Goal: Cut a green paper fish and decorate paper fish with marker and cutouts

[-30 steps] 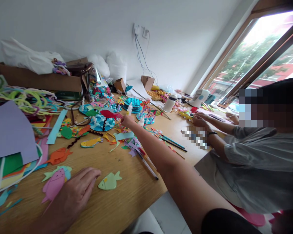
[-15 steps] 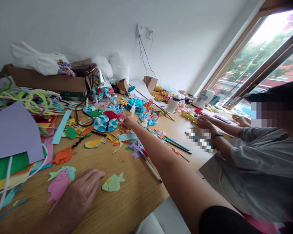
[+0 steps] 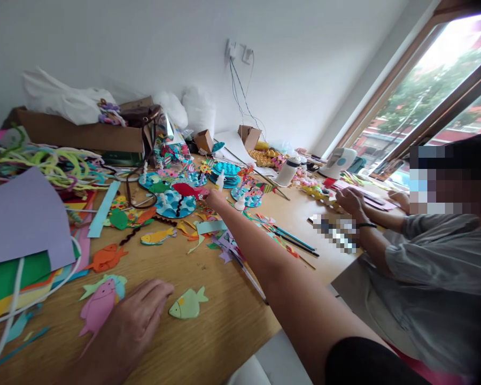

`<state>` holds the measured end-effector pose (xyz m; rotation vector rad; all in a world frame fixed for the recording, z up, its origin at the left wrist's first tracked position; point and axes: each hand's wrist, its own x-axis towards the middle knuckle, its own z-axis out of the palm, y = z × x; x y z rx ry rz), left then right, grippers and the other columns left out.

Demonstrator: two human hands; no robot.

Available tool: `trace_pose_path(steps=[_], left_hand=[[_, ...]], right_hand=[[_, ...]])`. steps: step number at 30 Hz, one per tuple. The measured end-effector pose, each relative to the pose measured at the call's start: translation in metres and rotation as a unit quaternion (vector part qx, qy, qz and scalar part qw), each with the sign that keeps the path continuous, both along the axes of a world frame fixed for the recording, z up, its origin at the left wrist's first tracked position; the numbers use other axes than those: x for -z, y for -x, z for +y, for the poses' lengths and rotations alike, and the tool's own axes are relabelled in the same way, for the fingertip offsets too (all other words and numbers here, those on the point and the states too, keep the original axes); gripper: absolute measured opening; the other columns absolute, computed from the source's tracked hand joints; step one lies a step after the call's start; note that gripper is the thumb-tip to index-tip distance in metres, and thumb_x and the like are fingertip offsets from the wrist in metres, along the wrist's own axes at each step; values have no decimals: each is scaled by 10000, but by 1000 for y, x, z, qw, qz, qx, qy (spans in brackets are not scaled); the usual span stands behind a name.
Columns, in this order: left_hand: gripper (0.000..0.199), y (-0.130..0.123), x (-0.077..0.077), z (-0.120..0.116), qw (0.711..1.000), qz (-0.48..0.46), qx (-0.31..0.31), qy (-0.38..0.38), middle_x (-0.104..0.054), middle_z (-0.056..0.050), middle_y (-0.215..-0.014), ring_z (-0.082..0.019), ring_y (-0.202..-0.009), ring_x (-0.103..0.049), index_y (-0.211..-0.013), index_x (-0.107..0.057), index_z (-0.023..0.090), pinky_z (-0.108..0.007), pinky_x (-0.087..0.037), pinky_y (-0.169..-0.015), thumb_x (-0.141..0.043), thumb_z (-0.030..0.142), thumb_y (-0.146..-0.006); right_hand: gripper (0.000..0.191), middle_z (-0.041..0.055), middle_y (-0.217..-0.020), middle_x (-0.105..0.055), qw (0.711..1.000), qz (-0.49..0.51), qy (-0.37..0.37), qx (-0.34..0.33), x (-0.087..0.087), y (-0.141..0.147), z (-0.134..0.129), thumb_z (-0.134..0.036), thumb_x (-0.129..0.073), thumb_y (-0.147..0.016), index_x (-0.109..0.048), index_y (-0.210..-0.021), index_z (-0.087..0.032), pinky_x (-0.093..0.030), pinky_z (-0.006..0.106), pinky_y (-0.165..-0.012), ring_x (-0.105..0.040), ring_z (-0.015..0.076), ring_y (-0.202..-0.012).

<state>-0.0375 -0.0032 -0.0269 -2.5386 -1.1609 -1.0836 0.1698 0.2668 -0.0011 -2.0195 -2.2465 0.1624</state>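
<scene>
My right hand (image 3: 214, 199) reaches far across the table, its fingers closed at the pink tail end of a red paper fish (image 3: 186, 190). That fish sits above a blue wavy round base (image 3: 175, 205), with a dark twisted strip (image 3: 179, 206) hanging below it. My left hand (image 3: 142, 307) lies on the table with its fingers stretched out and holds nothing. Beside it are a pink paper fish (image 3: 99, 306), partly covering a green and blue one, and a light green paper fish (image 3: 188, 303). An orange fish (image 3: 108, 258) and a yellow fish (image 3: 158, 236) lie farther back.
Coloured paper sheets (image 3: 24, 219) and pipe cleaners (image 3: 60, 166) fill the left side. Paper scraps, pencils (image 3: 294, 239) and a glue bottle (image 3: 220, 181) lie around my right arm. A white bottle (image 3: 288, 171) stands behind. A co-worker in grey (image 3: 436, 262) sits at right.
The whole view has shifted slightly. My right hand stays at the red fish's tail, and my left hand rests in the same place. The co-worker's hands have moved a little.
</scene>
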Motion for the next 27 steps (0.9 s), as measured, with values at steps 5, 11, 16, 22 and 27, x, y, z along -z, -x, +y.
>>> trace_pose_path(steps=[5, 11, 16, 22, 27], left_hand=[[395, -3, -9, -1, 1000, 11, -5, -27, -749, -25, -799, -137, -736, -711, -865, -677, 197, -184, -570, -723, -291, 205, -947], [402, -4, -7, -1, 1000, 5, 1, -20, -744, -15, -783, -136, -722, -708, -860, -680, 219, -190, -571, -716, -287, 200, -945], [385, -5, -9, -3, 1000, -6, 7, -10, -739, -18, -776, -137, -710, -707, -849, -672, 215, -187, -572, -708, -297, 153, -915], [370, -5, -9, -2, 1000, -15, 7, 16, -740, -12, -784, -144, -718, -711, -859, -668, 231, -200, -580, -702, -307, 155, -895], [368, -4, -10, -2, 998, -16, 9, 66, -742, -1, -819, -147, -754, -710, -877, -667, 248, -212, -585, -721, -323, 118, -852]], right_hand=[[319, 155, -1150, -662, 1000, 4, 1, 6, 5, 3, 7, -251, -465, -889, -658, -1114, -132, -477, 268, -777, -625, 259, -1051], [320, 127, -1157, -664, 1000, 7, -9, -4, 6, 3, 6, -218, -430, -896, -660, -1112, -169, -474, 264, -794, -615, 242, -1067], [294, 115, -1223, -629, 1000, 8, -27, -5, 5, 0, 4, -257, -510, -872, -648, -1121, -184, -465, 280, -850, -568, 253, -1138], [275, 120, -1139, -659, 1000, 8, -21, 1, 9, 1, 9, -281, -490, -905, -658, -1085, -158, -482, 283, -815, -612, 225, -1047], [251, 90, -1137, -662, 1000, 4, -22, -8, 9, 1, 12, -297, -521, -888, -668, -1056, -183, -486, 287, -831, -611, 213, -1048]])
